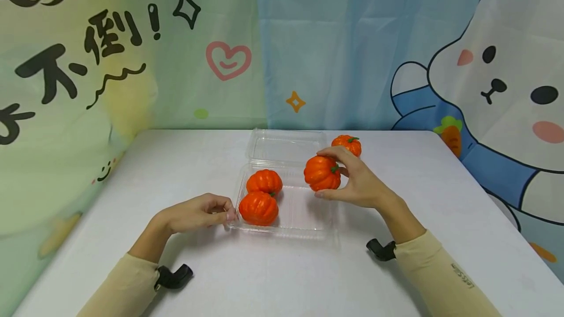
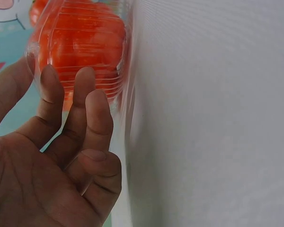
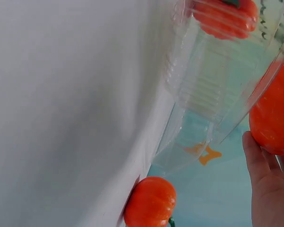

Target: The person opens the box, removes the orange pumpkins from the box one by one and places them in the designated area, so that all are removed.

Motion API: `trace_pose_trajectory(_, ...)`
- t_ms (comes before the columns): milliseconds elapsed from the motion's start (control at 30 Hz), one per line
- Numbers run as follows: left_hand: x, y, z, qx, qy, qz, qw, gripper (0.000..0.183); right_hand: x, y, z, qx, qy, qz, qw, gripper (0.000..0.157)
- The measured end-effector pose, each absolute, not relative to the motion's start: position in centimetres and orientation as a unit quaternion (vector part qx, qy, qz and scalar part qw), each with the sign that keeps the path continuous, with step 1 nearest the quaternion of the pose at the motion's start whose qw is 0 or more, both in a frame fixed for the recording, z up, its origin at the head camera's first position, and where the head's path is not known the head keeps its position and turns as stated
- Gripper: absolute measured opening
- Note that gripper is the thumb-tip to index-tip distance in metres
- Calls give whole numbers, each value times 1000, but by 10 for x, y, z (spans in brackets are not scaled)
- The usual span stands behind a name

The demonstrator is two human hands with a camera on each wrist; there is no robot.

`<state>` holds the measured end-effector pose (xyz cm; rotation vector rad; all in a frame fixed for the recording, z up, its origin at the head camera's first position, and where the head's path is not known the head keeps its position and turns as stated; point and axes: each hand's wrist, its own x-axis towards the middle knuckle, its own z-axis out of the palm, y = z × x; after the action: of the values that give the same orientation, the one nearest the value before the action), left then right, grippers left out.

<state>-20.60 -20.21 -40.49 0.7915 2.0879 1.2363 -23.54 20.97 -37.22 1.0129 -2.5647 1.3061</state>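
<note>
White table [image 1: 291, 278] spread under everything, a printed curtain [image 1: 304, 38] behind it. Past my right hand [image 1: 359, 180] a loose pumpkin [image 1: 345, 146] sat near the raised lid [image 1: 286, 146]; two other pumpkins [image 1: 259, 209] lay one behind the other in the left half of the clear box [image 1: 308, 209]. The held pumpkin [image 1: 320, 172] hung above the box's right side, between my right thumb and fingers, which curved around it, gripping. My left hand [image 1: 202, 212] pinched the box's near left corner.
</note>
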Motion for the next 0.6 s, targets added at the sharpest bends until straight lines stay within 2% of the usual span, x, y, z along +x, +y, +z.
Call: trace_pose_trajectory(600,-206,-198,-403,293,785,459,295,19,-240,236,-375,324,-852,400,93,86)
